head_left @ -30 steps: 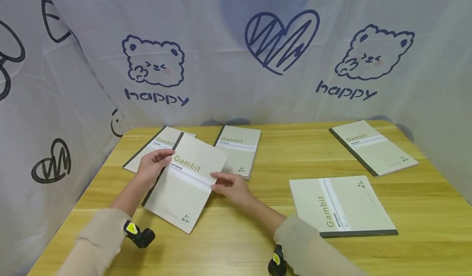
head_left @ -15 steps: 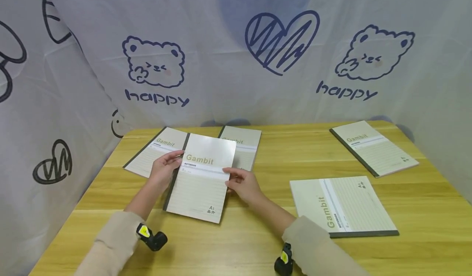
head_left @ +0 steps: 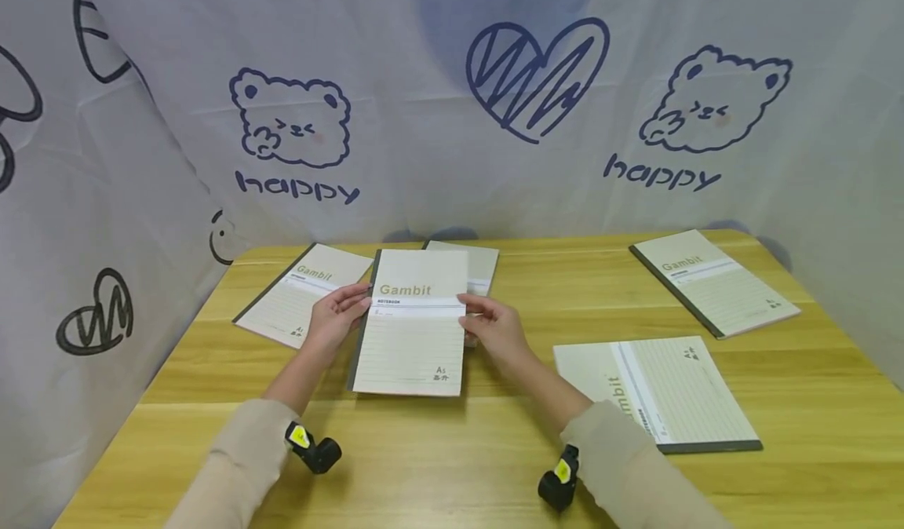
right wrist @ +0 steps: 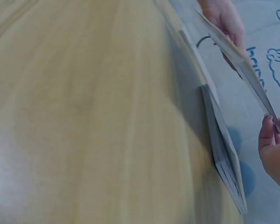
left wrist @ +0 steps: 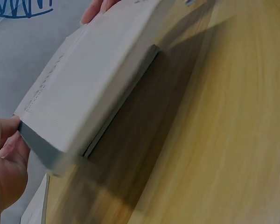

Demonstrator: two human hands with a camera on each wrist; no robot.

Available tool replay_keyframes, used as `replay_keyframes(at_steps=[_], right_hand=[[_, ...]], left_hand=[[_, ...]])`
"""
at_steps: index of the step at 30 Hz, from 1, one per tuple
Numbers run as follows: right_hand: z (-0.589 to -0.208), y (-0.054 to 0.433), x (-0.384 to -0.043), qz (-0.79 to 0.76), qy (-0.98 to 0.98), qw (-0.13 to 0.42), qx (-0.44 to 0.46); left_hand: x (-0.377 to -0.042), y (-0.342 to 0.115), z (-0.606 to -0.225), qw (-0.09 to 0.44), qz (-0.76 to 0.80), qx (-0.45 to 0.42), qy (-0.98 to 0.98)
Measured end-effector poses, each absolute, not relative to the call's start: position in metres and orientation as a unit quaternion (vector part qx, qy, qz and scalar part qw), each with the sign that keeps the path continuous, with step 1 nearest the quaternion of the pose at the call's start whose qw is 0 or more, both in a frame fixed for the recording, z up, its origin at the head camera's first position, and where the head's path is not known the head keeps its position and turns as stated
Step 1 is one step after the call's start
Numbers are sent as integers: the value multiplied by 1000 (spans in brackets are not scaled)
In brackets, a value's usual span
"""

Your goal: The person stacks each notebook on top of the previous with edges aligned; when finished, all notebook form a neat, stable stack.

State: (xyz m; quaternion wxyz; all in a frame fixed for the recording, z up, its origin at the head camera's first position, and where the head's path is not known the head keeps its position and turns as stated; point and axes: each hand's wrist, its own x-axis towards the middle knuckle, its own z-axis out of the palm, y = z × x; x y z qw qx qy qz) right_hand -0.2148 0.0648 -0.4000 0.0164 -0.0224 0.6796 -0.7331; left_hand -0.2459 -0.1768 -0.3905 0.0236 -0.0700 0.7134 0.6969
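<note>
Both hands hold up a cream Gambit notebook [head_left: 413,344] with a dark spine strip, its cover facing the head camera. My left hand [head_left: 337,321] pinches the spine edge; in the left wrist view the thumb presses the dark strip. My right hand [head_left: 497,326] pinches the opposite long edge between thumb and fingers. In the right wrist view the held notebook [right wrist: 245,70] is raised above the wood, seen edge-on. Behind it a second notebook [head_left: 482,262] lies on the table, partly hidden. A third notebook [head_left: 297,293] lies just left of the left hand.
On the right side of the wooden table [head_left: 395,466] lie two more notebooks: one turned sideways [head_left: 678,388], partly covered by the right forearm, and a slanted one [head_left: 713,286] near the back right corner. A printed curtain [head_left: 424,160] hangs behind the table and along its left.
The held notebook has moved right and turned from a tilt to nearly upright, with both hands moving along. It now overlaps the back middle notebook and uncovers more of the left one.
</note>
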Motion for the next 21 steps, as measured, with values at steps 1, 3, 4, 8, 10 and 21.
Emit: replay_keyframes(at_steps=[1,3,4,8,10,21], right_hand=[[-399,66,-216,-736,676,15,-16],[-397,68,-220,-742,670,14,-5],[-397,70,-221,-745,667,14,0],[-395,75,-227,-752,658,17,15],[-394,77,-229,-755,655,17,22],[-389,84,-241,-754,655,1,57]], left_hand=[[-247,-174,-391,22,708,-72,703],[-248,-170,-391,26,734,-77,674],[-249,-168,-391,31,749,-80,657],[-248,-163,-393,59,787,-75,609],[-247,-162,-396,71,787,-65,610],[-235,-156,-406,82,761,-47,642]])
